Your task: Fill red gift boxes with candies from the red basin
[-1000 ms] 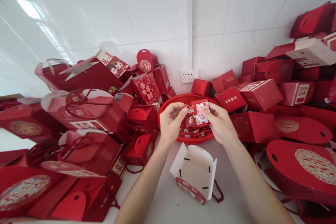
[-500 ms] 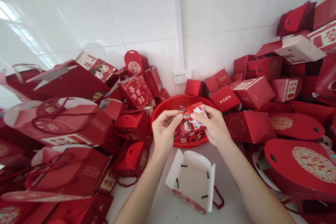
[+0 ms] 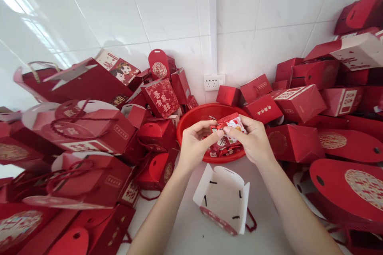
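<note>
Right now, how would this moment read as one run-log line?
left hand, right hand: holding red-and-white packets | beneath: red mesh basket | nearer: open gift box, white inside, red cord

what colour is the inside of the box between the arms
The box is off-white inside; best seen in the head view.

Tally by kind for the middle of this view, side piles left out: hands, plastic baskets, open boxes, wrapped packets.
Hands: 2 (left hand, right hand)
Red plastic basket: 1
Open gift box: 1
Total: 4
Wrapped packets overlap and are partly hidden, so they are left uncounted.
</note>
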Demonstrator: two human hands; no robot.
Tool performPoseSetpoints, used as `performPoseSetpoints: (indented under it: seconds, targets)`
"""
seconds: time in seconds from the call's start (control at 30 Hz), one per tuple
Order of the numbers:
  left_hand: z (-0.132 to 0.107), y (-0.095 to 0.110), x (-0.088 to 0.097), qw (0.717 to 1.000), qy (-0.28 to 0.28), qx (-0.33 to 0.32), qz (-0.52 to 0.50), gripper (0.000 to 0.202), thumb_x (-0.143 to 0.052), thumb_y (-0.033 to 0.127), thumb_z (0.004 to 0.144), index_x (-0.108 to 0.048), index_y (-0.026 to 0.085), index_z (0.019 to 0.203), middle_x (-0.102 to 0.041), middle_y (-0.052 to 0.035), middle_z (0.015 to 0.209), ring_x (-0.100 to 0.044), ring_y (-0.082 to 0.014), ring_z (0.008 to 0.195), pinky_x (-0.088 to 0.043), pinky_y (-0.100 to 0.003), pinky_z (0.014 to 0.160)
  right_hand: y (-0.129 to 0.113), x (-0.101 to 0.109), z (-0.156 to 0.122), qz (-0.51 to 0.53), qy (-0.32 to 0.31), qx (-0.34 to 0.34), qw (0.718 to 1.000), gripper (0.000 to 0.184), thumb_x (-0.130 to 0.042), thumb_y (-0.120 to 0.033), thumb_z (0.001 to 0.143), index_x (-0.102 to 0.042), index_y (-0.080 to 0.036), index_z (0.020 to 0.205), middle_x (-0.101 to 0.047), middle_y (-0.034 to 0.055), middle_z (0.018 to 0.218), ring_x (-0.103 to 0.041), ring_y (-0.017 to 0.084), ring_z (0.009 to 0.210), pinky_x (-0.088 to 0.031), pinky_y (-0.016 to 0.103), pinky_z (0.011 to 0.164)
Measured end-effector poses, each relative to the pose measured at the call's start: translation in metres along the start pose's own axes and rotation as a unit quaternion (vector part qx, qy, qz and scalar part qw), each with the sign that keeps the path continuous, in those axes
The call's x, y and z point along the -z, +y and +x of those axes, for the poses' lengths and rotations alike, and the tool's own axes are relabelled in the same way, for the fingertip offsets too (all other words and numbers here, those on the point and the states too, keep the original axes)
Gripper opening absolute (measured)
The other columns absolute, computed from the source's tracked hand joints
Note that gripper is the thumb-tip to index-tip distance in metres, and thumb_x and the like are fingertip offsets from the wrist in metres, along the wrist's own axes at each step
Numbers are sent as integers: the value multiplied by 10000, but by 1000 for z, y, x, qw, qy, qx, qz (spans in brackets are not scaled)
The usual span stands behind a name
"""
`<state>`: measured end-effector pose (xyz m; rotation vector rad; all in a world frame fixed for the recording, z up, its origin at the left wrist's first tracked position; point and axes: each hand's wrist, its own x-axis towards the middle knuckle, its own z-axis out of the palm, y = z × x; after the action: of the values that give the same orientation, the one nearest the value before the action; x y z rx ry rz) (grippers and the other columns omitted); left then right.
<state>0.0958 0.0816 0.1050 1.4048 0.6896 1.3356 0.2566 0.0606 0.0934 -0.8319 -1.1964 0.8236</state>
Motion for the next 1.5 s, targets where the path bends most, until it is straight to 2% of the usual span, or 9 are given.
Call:
performPoseSetpoints:
  seconds: [0.27,0.57,0.73,0.87,1.0,1.13,1.27,1.5]
  targets:
    - [3,-5,2,994,1,48,-100,283,-953,255,533,-796,215,765,-743,-3,703,-639,-116,566,-574,-252,570,-3,-1,-3,-10,-6,24,1000,136,-814,-294,760,-789,-218,870,-698,-19,709,-592,152,632,-484,266,589]
    - [2,-10,-2,989,27,32,-145,294,-972,274,496,-790,212,719,-753,-3,767,-671,-115,670,-575,-238,655,-3,-5,-5,31,-15,14,999,117,-817,-311,766,-767,-217,814,-699,-15,715,-593,147,622,-500,277,598]
    - [3,-5,3,994,-2,-3,-111,237,-952,222,546,-791,212,720,-754,-1,767,-678,-116,700,-571,-221,648,-9,1,-4,5,-41,-5,999,185,-839,-329,751,-760,-209,867,-700,-6,748,-620,158,671,-513,272,617]
    - [4,2,11,996,-42,15,-73,250,-957,199,522,-782,189,699,-745,-7,740,-671,-122,662,-569,-228,618,-20,5,-3,-43,-76,-19,996,237,-820,-382,773,-756,-196,906,-709,18,783,-631,172,697,-520,278,618]
    - [4,4,14,995,-65,32,-67,236,-953,213,537,-772,181,685,-729,-9,732,-664,-126,634,-562,-236,582,-27,3,-5,-91,-98,3,991,193,-763,-374,824,-748,-183,850,-694,23,756,-602,155,657,-497,262,586]
    - [4,2,9,992,-55,28,-107,215,-945,197,539,-770,186,663,-724,-1,751,-658,-112,647,-561,-231,610,-28,0,-8,-88,-82,33,992,159,-736,-336,840,-733,-177,827,-682,13,727,-584,143,640,-488,248,573]
    - [3,-1,3,989,-19,24,-147,229,-956,208,508,-766,185,633,-720,3,757,-654,-103,687,-550,-218,652,-27,-5,-10,-88,-49,74,992,147,-722,-305,846,-700,-179,774,-648,-12,673,-547,121,597,-471,230,548]
    - [0,-2,-2,977,6,65,-201,267,-972,277,485,-765,189,628,-714,19,762,-637,-95,682,-517,-216,667,-28,-11,-13,-98,-17,113,989,162,-700,-261,854,-648,-183,722,-604,-38,629,-514,99,556,-436,206,511]
